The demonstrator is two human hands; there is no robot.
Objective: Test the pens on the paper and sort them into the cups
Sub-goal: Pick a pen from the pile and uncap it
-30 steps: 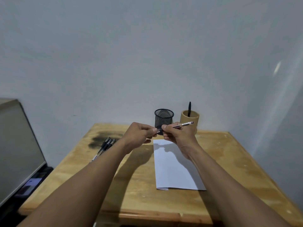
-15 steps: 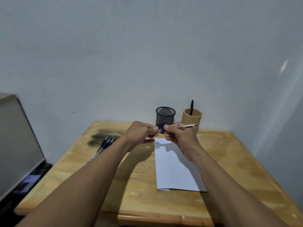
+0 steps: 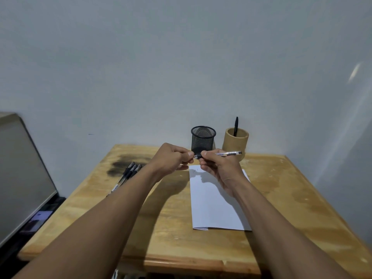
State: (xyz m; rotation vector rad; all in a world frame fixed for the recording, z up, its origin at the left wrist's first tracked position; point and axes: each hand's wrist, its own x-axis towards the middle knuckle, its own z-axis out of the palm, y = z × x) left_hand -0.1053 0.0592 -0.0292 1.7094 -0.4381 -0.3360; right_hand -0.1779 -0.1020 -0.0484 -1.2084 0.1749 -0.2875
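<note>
A: What does the pen (image 3: 221, 154) look like?
B: Slim, clear barrel, dark ends, level above the paper (image 3: 217, 206). The right hand (image 3: 219, 168) pinches its barrel; the left hand (image 3: 171, 158) is closed on the black cap end.
A: And the surface?
B: A worn, stained wooden table (image 3: 161, 238) against a plain pale wall (image 3: 181, 67). White folded sheet, right of centre.
A: The cups?
B: A black mesh cup (image 3: 203, 138) beside a tan cylindrical cup (image 3: 235, 144) holding one black pen (image 3: 236, 125). Spare pens (image 3: 128, 174) lie left.
</note>
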